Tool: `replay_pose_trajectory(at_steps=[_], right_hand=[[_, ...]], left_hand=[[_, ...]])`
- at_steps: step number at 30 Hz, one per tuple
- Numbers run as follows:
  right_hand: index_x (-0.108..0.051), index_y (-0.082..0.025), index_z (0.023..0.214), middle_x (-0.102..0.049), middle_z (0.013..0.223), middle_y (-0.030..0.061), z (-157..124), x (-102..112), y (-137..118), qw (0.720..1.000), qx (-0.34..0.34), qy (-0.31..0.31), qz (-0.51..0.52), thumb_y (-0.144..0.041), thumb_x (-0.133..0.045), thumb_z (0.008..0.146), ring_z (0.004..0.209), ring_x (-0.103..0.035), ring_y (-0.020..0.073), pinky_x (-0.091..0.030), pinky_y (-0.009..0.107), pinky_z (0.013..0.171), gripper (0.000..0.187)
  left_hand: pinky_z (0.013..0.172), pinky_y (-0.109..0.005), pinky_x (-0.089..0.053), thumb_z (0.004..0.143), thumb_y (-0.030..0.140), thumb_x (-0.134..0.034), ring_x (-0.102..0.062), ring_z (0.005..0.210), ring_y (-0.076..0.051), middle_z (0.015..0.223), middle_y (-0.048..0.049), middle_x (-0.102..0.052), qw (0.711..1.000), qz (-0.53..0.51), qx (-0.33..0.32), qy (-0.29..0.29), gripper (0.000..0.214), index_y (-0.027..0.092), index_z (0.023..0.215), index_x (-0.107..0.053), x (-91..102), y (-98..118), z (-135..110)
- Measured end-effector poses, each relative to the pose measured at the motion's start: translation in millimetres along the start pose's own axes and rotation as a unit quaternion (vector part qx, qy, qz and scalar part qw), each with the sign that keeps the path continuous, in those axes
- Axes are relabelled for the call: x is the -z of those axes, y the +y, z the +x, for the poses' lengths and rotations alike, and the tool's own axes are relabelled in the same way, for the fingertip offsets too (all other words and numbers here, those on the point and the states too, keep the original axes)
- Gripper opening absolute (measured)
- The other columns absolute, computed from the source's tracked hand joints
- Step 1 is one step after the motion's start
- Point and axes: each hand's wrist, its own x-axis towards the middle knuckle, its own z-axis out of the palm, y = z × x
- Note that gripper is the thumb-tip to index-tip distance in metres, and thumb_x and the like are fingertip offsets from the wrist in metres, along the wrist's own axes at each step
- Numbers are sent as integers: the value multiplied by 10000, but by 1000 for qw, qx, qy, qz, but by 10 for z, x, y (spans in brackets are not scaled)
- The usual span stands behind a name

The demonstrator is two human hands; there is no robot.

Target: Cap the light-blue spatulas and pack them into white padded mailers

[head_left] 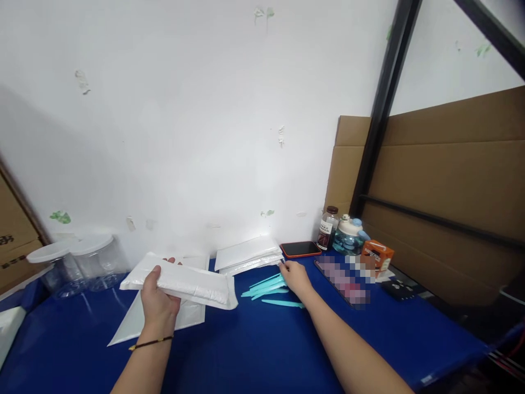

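Observation:
My left hand (158, 298) grips a white padded mailer (192, 282), thumb on top and fingers underneath, holding it tilted above the table. Below it lie flat white mailers (188, 314), partly covered by my hand and the held one. My right hand (296, 279) is closed over a small heap of teal plastic strips (268, 285), possibly knives or spatulas. Its fingertips are beside the corner of a stack of white mailers (248, 254), and what they pinch is hidden. One more teal strip (281, 302) lies nearer to me, partly behind my right wrist.
Clear lidded jars (98, 262) stand at the left. Along the back right are an orange-edged phone (301, 249), a dark-capped bottle (327, 230), a blue-and-white jug (348, 238) and an orange box (377, 257). A blurred-out phone (342, 279) and a black item (397, 289) lie on the blue table (246, 350).

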Motion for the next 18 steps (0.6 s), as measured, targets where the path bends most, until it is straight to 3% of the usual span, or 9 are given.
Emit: replay_pose_trajectory(at_steps=[5,10,15,18], right_hand=[[-662,-179,773,-669,792,112,-148,-63,-119,988,18,-39,-149,-446,-348,889,719,-623,231,-397,294,629,428],[-647,-204,906,-640,945,110,-209,-80,-201,976,52,-51,-207,-443,-297,912,757,-630,232,-414,336,680,424],[-638,-212,896,-610,956,96,-213,-89,-191,973,67,-52,-215,-473,-302,902,736,-621,225,-403,328,653,425],[-638,-209,866,-596,952,90,-207,-91,-187,972,69,-54,-217,-478,-340,886,727,-611,220,-392,317,632,402]], left_hand=[[915,-342,-480,731,421,-424,-552,1036,-203,981,3,-616,994,-95,-37,-39,290,232,926,-527,126,174,83],[883,-356,-486,683,491,-349,-580,965,-238,762,-36,-621,990,-129,57,-27,376,199,806,-551,218,157,117],[916,-333,-467,700,507,-345,-560,1038,-242,847,-60,-639,986,-61,95,-120,417,191,842,-577,212,15,66],[883,-374,-490,695,495,-316,-566,1037,-262,932,-68,-654,994,-45,76,-62,474,177,927,-580,231,21,164]])
